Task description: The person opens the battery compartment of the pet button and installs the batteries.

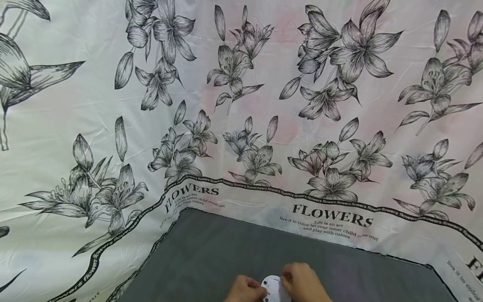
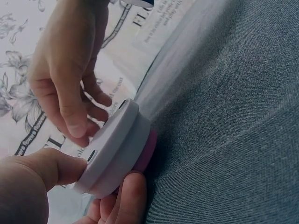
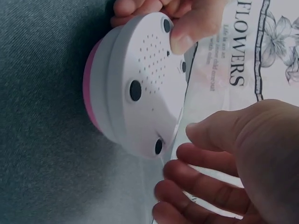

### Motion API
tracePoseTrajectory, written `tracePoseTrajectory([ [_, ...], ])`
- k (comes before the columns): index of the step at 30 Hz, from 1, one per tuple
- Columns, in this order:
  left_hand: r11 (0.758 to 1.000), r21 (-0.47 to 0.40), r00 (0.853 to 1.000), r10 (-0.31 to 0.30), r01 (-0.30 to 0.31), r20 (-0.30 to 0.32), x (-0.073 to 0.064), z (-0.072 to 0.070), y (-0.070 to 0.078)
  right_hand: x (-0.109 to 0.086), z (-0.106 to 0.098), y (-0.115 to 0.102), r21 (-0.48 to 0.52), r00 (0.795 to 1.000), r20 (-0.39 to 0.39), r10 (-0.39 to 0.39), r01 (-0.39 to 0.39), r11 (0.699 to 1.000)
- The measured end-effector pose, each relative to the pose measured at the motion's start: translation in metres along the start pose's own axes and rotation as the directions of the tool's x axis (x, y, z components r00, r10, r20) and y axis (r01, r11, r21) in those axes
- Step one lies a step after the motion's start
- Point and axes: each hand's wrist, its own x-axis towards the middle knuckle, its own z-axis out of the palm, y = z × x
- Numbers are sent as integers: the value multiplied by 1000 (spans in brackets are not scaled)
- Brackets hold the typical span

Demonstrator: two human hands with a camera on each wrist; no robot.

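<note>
A round white device [image 1: 272, 288] with a pink rim is held on edge over the grey cloth, its flat face turned toward me. That face carries several black rubber feet and a patch of small holes, clear in the right wrist view on the device [image 3: 152, 88]. My left hand [image 1: 245, 289] pinches its edge, thumb [image 2: 65, 165] on the footed face and fingers on the pink side. Close to the opposite edge is my right hand [image 3: 247, 158], its fingers loosely bent with nothing between them. In the left wrist view, the right hand [image 2: 70, 79] hovers beside the footed face.
Dark grey fabric [image 1: 234, 247] covers the surface beneath the hands. Around it rises a pale sheet [image 1: 256, 205] printed with black line-drawn lilies and the word FLOWERS, forming walls at the back and left. A black printed border [image 1: 279, 191] runs along its lower part.
</note>
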Motion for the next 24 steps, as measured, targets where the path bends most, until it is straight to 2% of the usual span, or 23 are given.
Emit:
tracePoseTrajectory([
  [4, 1000, 4, 1000, -19, 19, 5, 1, 0, 0, -3, 3, 5, 71, 989, 89, 114, -121, 990],
  [8, 1000, 10, 1000, -25, 25, -3, 0, 1, 1, -6, 9, 9, 131, 955, 197, 223, -251, 959],
  [10, 999, 11, 999, -35, 35, -7, 0, 1, 1, -7, 11, 11, 135, 944, 213, 253, -285, 949],
  [15, 998, 20, 998, -55, 55, -14, 0, 2, 2, -6, 16, 15, 135, 941, 199, 275, -305, 943],
  [16, 998, 24, 998, -59, 60, -13, 0, 2, 2, -2, 23, 29, 140, 943, 200, 266, -296, 945],
  [22, 997, 33, 997, -72, 72, -10, 0, 2, 2, -5, 20, 24, 139, 951, 153, 270, -291, 947],
  [23, 997, 33, 997, -70, 71, -9, 0, 2, 2, -9, 13, 9, 133, 950, 138, 280, -298, 945],
  [24, 997, 30, 998, -68, 68, -8, 0, 2, 2, -10, 12, 9, 131, 951, 129, 280, -296, 946],
])
